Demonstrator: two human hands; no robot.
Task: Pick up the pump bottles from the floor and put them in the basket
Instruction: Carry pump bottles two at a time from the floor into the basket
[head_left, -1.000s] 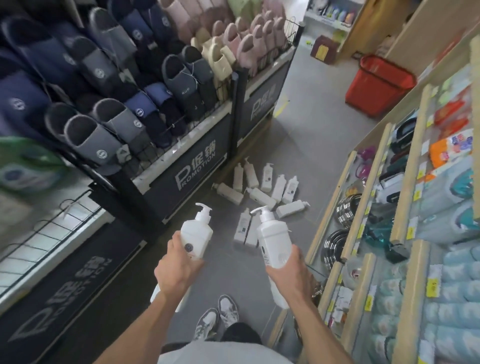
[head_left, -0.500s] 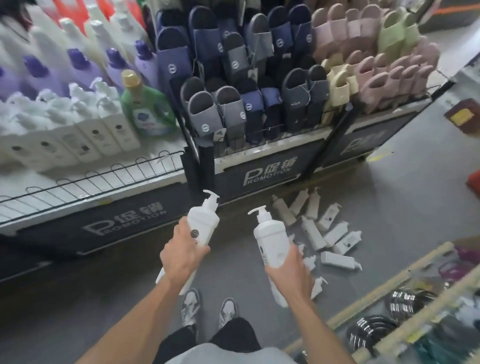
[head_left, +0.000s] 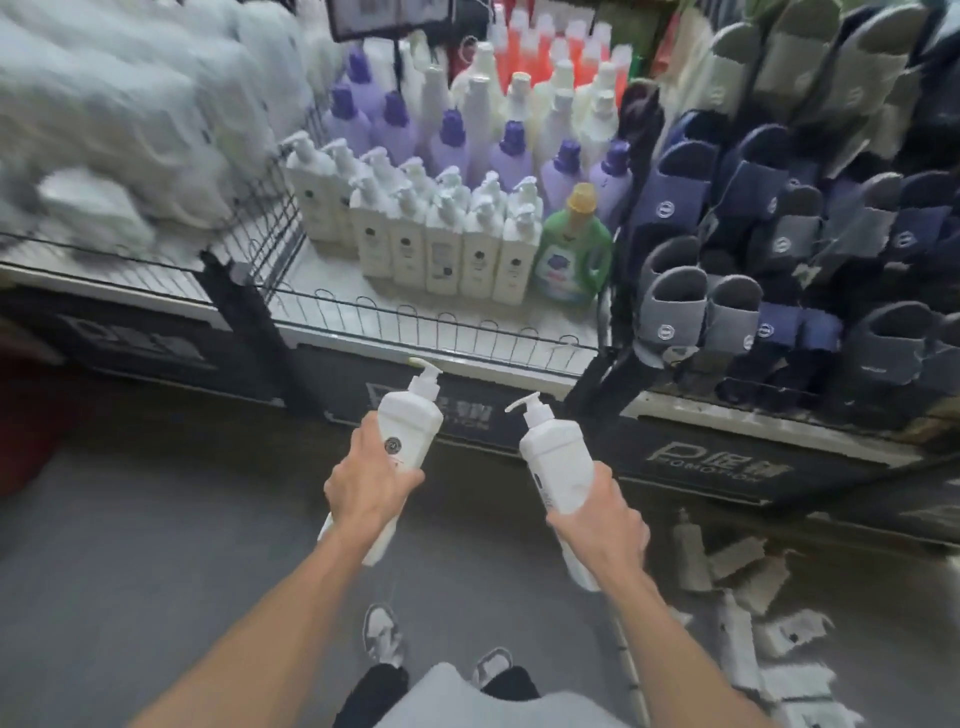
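Holding a tall white plastic pump bottle (head_left: 410, 423) in the left hand (head_left: 371, 480), with the fingers curled tight round its middle and the pump end pointing up. Holding a second white plastic pump bottle (head_left: 558, 460) in the right hand (head_left: 597, 519) the same way, gripped round the lower half, pump end up and leaning a little to the left. Both up in the air above the grey floor (head_left: 130, 545), near each other but not touching, in front of the wire basket with the white bottom (head_left: 322, 293). Inside that basket, standing up in neat rows, a bunch of matching white pump bottles (head_left: 441, 249), with a green plastic jug with a yellow cap (head_left: 571, 257) just beside them on the right. Behind those, pale purple bottles with dark purple caps (head_left: 452, 140), cream bottles (head_left: 558, 124) and, at the very back, orange bottles (head_left: 530, 47). To the right of the basket, a rack packed with grey and dark blue slippers (head_left: 779, 234). Down on the floor at the lower right, a blurry heap of more white pump bottles lying on their sides (head_left: 735, 558), near the right arm. Below the basket, a black panel with white letters (head_left: 719, 462). At the bottom, between the arms, two grey and white shoes (head_left: 384, 631) on the floor. At the upper left, only a white blur, too smeared to tell.
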